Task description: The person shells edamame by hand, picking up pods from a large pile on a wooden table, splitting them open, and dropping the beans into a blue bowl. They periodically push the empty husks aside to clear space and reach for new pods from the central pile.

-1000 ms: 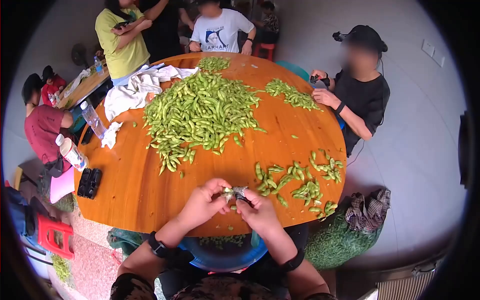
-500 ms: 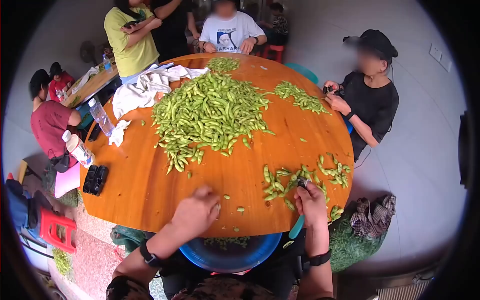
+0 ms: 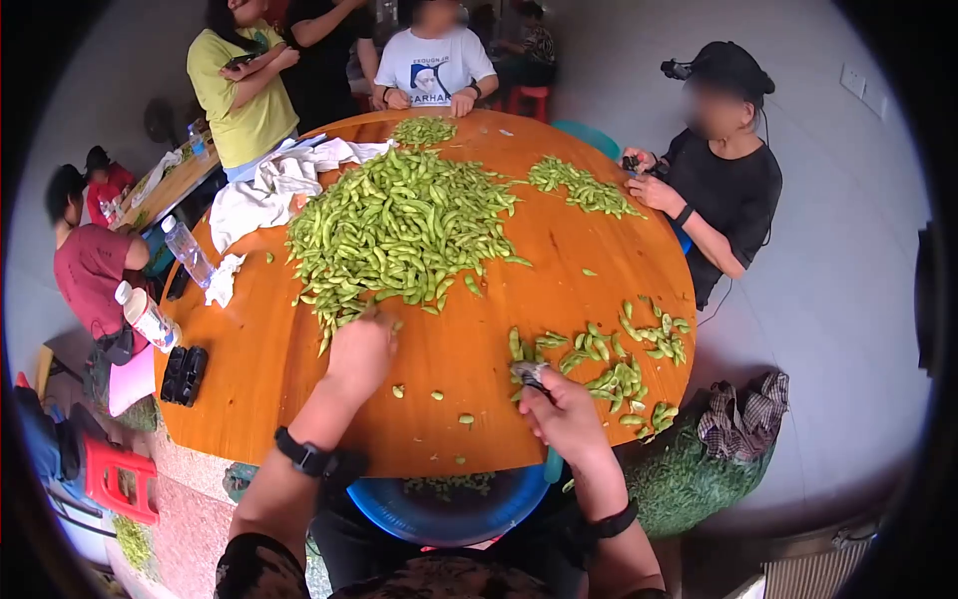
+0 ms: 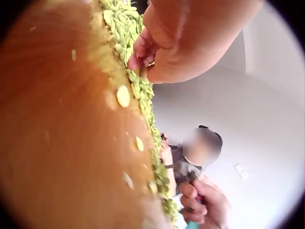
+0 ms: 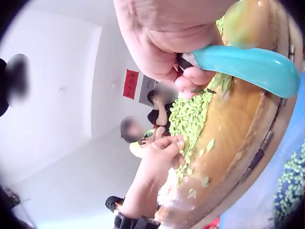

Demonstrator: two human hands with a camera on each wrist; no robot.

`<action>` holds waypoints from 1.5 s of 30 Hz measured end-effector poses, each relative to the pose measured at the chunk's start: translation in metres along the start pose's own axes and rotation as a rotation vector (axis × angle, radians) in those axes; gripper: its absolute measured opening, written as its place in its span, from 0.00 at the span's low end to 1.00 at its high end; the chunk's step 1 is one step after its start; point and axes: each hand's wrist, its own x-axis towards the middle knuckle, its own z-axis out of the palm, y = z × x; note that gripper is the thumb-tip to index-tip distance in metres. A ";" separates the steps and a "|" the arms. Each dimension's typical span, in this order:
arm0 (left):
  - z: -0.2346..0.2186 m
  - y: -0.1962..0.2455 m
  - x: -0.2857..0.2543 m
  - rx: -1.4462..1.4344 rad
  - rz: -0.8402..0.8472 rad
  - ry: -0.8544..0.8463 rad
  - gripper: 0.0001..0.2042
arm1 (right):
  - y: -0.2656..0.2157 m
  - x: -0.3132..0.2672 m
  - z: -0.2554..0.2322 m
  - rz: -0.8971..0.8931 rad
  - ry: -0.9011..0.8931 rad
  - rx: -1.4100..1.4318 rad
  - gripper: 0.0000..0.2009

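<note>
My left hand [image 3: 361, 351] is at the near edge of a big pile of green edamame pods [image 3: 404, 225]. Its fingers are curled, and in the left wrist view thumb and fingertips pinch what looks like a pod [image 4: 144, 72]. My right hand [image 3: 571, 409] grips a tool with a broad teal handle [image 5: 248, 67]; its metal head [image 3: 529, 374] points toward the smaller scattered pods [image 3: 614, 381]. The fingers hide its middle. Several loose beans [image 3: 466, 419] lie on the wood between my hands.
Below the round table's [image 3: 249, 399] near edge sits a blue basin [image 3: 449, 514] with beans inside. On the left stand two bottles [image 3: 150, 317], a black case [image 3: 184, 375] and white cloths [image 3: 264, 195]. A person [image 3: 723, 180] works at the right; a full green sack [image 3: 689, 489] stands below.
My hands were together at the near edge, then parted. The left has moved forward to the pile. The right swung right with the tool, then came back partway left. More loose beans show on the table.
</note>
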 end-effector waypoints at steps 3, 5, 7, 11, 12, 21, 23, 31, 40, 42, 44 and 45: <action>-0.007 0.022 -0.018 -0.580 0.152 0.040 0.08 | -0.009 0.008 0.019 0.060 -0.038 0.028 0.05; -0.015 0.044 -0.028 -1.163 -0.155 -0.339 0.13 | -0.012 0.012 0.029 0.033 -0.139 0.065 0.04; -0.020 0.054 -0.032 -1.268 -0.155 -0.367 0.13 | -0.015 0.013 0.036 0.059 -0.140 0.081 0.05; -0.005 0.053 -0.040 -1.391 -0.104 -0.365 0.16 | -0.010 0.013 0.037 0.104 -0.165 0.151 0.04; 0.000 0.052 -0.041 -1.386 -0.016 -0.326 0.19 | -0.009 0.012 0.038 0.105 -0.164 0.147 0.04; 0.001 0.061 -0.040 -0.859 0.307 0.055 0.25 | 0.005 0.013 0.044 0.124 -0.179 0.257 0.05; -0.001 0.063 -0.043 -0.872 0.278 0.041 0.24 | 0.012 0.015 0.055 -0.008 -0.050 0.233 0.04; 0.006 0.063 -0.044 -0.866 0.257 0.065 0.19 | 0.003 0.014 0.056 0.158 -0.027 0.407 0.05; 0.012 0.051 -0.035 -1.505 -0.130 -0.380 0.18 | 0.008 0.023 0.046 0.290 -0.112 0.552 0.07; 0.010 0.052 -0.033 -1.685 -0.250 -0.473 0.15 | 0.002 0.021 0.048 0.256 -0.077 0.435 0.07; 0.009 0.062 -0.036 -1.481 -0.096 -0.289 0.14 | -0.002 0.018 0.053 0.188 -0.029 0.376 0.07; 0.008 0.065 -0.037 -1.267 0.057 -0.116 0.14 | -0.004 0.018 0.055 0.116 0.024 0.317 0.07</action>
